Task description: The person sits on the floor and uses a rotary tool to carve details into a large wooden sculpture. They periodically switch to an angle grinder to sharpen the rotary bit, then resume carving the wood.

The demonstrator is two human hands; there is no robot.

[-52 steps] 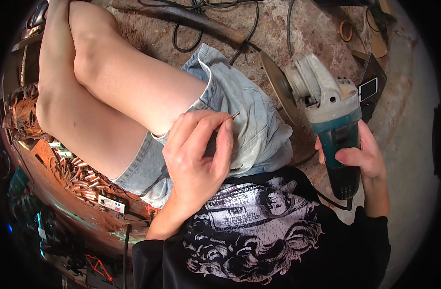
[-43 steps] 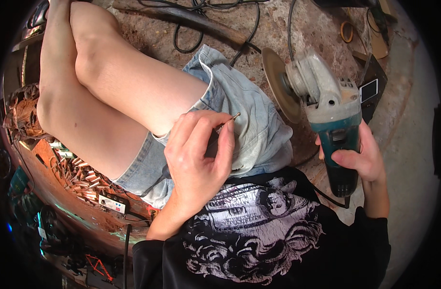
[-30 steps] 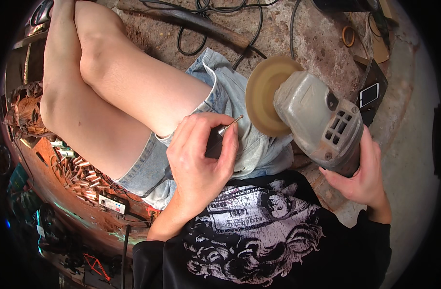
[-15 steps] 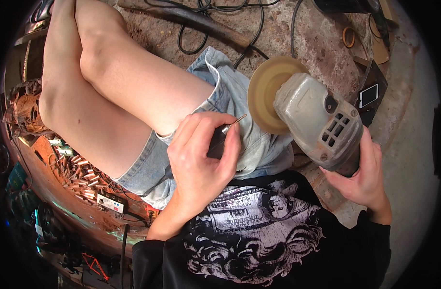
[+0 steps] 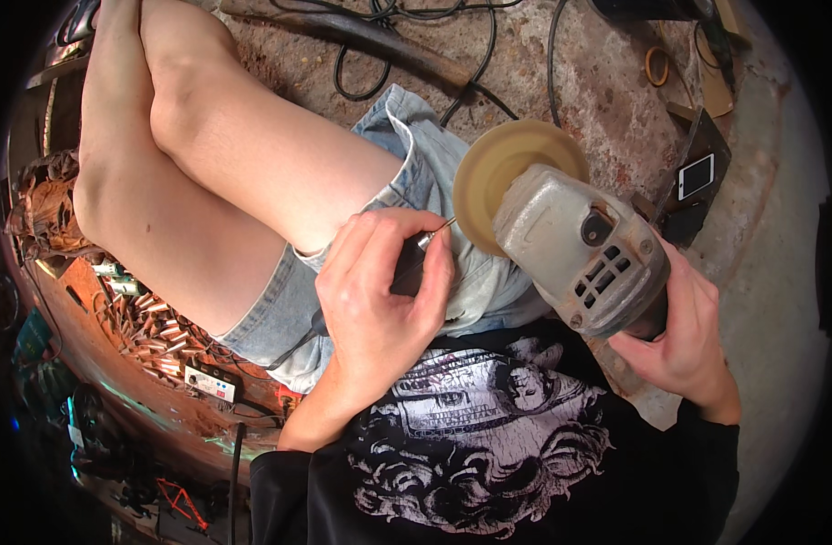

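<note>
My right hand (image 5: 681, 338) grips a worn grey angle grinder (image 5: 570, 241) by its dark body. A tan disc (image 5: 481, 186) is fitted to its head and looks slightly smeared. Between the thumb and fingers of my left hand (image 5: 375, 286) sits a dark, slim rotary tool (image 5: 409, 271) with a metal collar. The thin bit (image 5: 447, 225) at its end reaches the left rim of the disc; whether they touch I cannot tell. Both tools are above my lap, over light denim shorts (image 5: 489, 286). A thin dark cord (image 5: 298, 352) trails from the rotary tool.
Black cables (image 5: 489, 54) and a long dark bar (image 5: 389, 45) lie on the rough floor ahead. At right, a white-framed phone (image 5: 696, 176) rests on a dark board. A reddish surface at left carries several copper-coloured pieces (image 5: 162, 336) and a white box (image 5: 209, 383).
The grinder has moved a little left and downward, bringing the disc's rim to the bit. My left hand and the rotary tool have stayed almost still.
</note>
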